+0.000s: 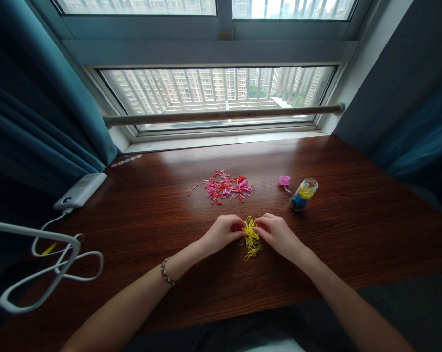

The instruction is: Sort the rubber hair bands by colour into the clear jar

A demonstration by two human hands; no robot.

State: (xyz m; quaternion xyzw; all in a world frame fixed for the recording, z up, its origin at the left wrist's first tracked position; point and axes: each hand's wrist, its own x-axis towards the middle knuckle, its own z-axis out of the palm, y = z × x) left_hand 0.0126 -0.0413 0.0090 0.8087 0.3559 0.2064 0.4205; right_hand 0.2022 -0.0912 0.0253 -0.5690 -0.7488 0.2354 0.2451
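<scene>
A small heap of yellow rubber bands (251, 239) lies on the brown table between my hands. My left hand (226, 233) touches the heap from the left, its fingers closed together on some of the yellow bands. From the right, my right hand (275, 233) reaches the same heap, with thumb and fingers pinched at its edge. Beyond my hands is a scattered pile of red and pink bands (228, 188). To the right, a clear glass jar (304, 194) leans at a tilt and holds blue and yellow bands. Beside the jar sits a pink piece (284, 181).
The brown table (151, 195) stretches to the window sill. A white device (81, 189) with a looped white cable (96, 254) is at the left, near a blue curtain (41, 93). A metal rail (224, 115) crosses the window behind the table.
</scene>
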